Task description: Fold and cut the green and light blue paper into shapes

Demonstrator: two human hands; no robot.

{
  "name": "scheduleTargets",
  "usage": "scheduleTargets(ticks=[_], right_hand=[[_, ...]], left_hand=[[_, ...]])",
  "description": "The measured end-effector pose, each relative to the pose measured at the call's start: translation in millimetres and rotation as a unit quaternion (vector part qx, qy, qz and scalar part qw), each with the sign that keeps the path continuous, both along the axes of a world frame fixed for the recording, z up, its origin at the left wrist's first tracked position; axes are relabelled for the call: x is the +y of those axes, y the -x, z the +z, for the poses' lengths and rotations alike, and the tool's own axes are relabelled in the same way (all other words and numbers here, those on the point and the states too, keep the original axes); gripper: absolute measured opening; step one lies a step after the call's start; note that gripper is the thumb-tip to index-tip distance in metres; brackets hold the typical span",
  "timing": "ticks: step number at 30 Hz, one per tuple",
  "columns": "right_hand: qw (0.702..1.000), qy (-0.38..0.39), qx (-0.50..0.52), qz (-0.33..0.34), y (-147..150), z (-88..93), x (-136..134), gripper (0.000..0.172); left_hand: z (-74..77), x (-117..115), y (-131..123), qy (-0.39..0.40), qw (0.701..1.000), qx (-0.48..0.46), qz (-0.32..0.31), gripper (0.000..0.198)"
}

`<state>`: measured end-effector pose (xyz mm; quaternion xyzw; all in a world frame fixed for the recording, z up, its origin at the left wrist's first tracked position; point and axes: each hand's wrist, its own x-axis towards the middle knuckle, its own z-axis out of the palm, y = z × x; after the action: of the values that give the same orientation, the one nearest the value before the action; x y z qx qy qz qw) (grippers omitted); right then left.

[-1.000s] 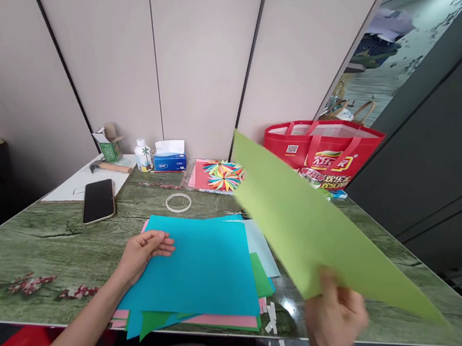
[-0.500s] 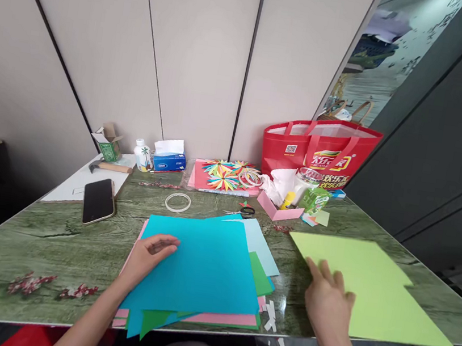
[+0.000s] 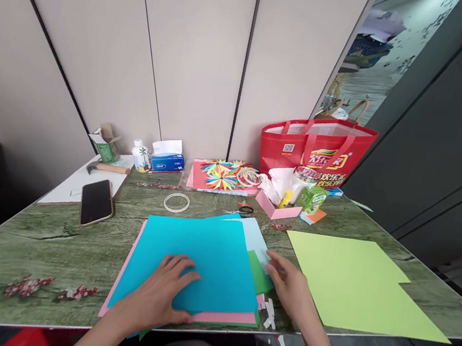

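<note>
A stack of coloured paper sheets lies in front of me, with a turquoise sheet point(image 3: 202, 255) on top and pink and green edges showing beneath. My left hand point(image 3: 162, 295) lies flat on the near part of the turquoise sheet, fingers spread. My right hand point(image 3: 290, 289) reaches to the stack's right edge, fingertips at the light blue and green sheets there; whether it pinches one I cannot tell. Light green sheets point(image 3: 357, 279) lie flat on the table to the right, apart from both hands.
The green marbled table point(image 3: 52, 251) also holds a black phone point(image 3: 97, 201), a tape ring point(image 3: 176, 202), scissors point(image 3: 241, 209), a pink box with glue point(image 3: 278, 205), folded paper stars point(image 3: 224, 175), a tissue box point(image 3: 167, 158) and a red bag point(image 3: 318, 151). White scraps point(image 3: 269, 316) lie near the front edge.
My right hand laid the light green sheet down on the right, let go, and moved left to the stack's edge. My left hand slid nearer along the turquoise sheet and flattened.
</note>
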<state>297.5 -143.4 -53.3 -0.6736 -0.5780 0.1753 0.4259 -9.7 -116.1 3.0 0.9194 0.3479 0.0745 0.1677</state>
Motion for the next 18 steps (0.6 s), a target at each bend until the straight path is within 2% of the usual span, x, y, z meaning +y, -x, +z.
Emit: scheduleTargets(ticks=[8,14,18], right_hand=[[0.991,0.055,0.116,0.022,16.0,1.1,5.4,0.037],[0.983,0.069,0.169,0.036,17.7,0.3,8.0,0.033],[0.970,0.080,0.229,0.035,16.2,-0.9,10.4,0.034]], left_hand=[[1.2,-2.2,-1.9,0.014,1.000,0.000,0.015,0.054],[-6.2,-3.5,3.6,0.020,0.999,-0.004,0.028,0.055],[-11.1,-2.2,6.3,0.025,0.998,-0.023,0.048,0.035]])
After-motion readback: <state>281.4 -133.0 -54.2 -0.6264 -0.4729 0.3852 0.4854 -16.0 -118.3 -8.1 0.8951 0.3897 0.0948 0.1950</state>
